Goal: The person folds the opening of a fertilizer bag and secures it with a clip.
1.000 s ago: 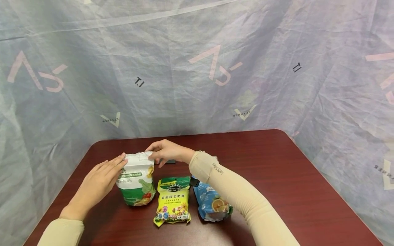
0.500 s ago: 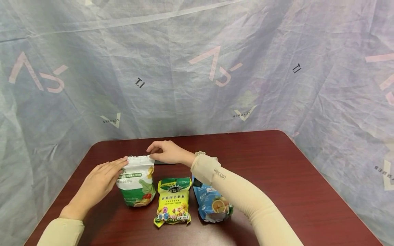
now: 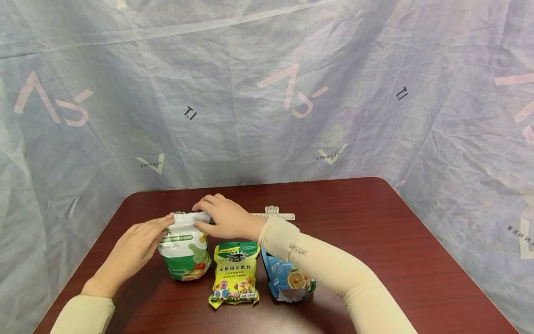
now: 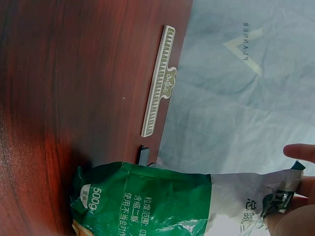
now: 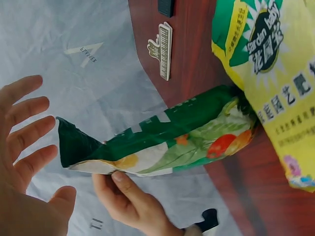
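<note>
A white-and-green fertilizer bag stands upright at the left of the table, vegetables printed on its front. My left hand holds its upper left edge; the right wrist view shows that hand's thumb and fingers pinching the bag near the top. The upper end of the bag is bent over there, its green gusset spread. My right hand is beside the upper right corner, fingers parted. In the right wrist view my right hand has spread fingers, apart from the bag, with nothing in them.
A yellow-and-green fertilizer bag lies in the middle. Right of it, a blue bag is partly under my right forearm. Behind them lies a long white clip with a piano-key print. A small dark object lies near that clip.
My right hand has come off the bag's top corner, spread its fingers and moved slightly nearer to me. The bag's top sits a little lower. My left hand keeps its hold.
</note>
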`<state>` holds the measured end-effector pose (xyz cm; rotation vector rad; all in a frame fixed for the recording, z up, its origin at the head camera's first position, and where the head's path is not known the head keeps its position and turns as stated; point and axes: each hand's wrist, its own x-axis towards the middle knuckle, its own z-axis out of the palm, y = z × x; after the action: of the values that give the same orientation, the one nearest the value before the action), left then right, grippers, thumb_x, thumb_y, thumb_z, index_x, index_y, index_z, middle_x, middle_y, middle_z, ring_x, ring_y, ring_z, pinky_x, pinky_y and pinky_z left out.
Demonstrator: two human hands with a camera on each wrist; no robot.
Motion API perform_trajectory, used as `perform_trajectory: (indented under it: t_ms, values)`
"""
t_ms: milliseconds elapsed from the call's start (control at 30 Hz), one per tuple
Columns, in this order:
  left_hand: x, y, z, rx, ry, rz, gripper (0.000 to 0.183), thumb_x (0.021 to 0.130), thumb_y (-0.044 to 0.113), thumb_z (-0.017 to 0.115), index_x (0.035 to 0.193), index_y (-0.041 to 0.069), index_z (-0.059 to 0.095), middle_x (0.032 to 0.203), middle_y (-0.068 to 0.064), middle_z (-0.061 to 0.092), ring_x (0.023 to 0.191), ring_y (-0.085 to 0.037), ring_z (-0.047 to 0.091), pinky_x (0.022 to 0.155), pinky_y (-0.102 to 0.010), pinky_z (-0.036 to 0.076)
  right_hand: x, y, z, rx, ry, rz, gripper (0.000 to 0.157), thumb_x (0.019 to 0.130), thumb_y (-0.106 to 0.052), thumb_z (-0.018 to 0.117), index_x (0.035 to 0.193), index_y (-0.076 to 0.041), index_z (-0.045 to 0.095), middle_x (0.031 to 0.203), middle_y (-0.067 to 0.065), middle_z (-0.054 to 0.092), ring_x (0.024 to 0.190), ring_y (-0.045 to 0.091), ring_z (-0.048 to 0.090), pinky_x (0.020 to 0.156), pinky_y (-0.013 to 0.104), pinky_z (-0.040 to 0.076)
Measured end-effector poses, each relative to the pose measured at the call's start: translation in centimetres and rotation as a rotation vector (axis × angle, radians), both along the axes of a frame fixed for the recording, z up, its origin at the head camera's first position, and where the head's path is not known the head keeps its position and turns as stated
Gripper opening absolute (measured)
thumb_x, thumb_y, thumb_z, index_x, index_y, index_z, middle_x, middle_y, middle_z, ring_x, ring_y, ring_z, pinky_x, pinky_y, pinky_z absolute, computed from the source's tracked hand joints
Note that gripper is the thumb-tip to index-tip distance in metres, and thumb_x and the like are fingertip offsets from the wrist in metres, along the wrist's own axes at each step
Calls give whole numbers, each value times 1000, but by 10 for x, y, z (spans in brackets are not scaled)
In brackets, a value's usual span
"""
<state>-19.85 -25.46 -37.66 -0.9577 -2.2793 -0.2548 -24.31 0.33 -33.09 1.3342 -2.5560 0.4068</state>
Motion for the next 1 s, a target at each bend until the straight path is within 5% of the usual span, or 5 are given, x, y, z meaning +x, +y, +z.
perform_trajectory:
  t_ms: [267, 500, 1000]
  values:
    - [1, -2, 0, -22, -53, 35, 38, 89, 14, 56, 126, 6, 55, 129, -5, 53, 111, -22, 53, 90, -34, 35, 5, -2, -6, 81, 176, 61, 42, 95, -39, 44, 128, -14, 51, 125, 1, 51, 116, 15, 44, 100, 24, 32]
    - [1, -1, 1, -11, -36, 18, 37, 88, 13, 58, 125, 7, 56, 127, -5, 55, 109, -22, 54, 86, -35, 38, 10, -5, -16, 163, 331, 96, 43, 95, -35, 45, 131, -11, 49, 132, 5, 49, 123, 17, 41, 106, 25, 24]
    - [-1, -2, 3, -23, -35, 19, 42, 82, 4, 63, 123, 8, 56, 118, -5, 60, 103, -21, 56, 80, -37, 42, 15, -6, -22, 223, 343, 107, 42, 96, -25, 46, 135, -8, 43, 126, 1, 52, 116, 12, 47, 98, 19, 34]
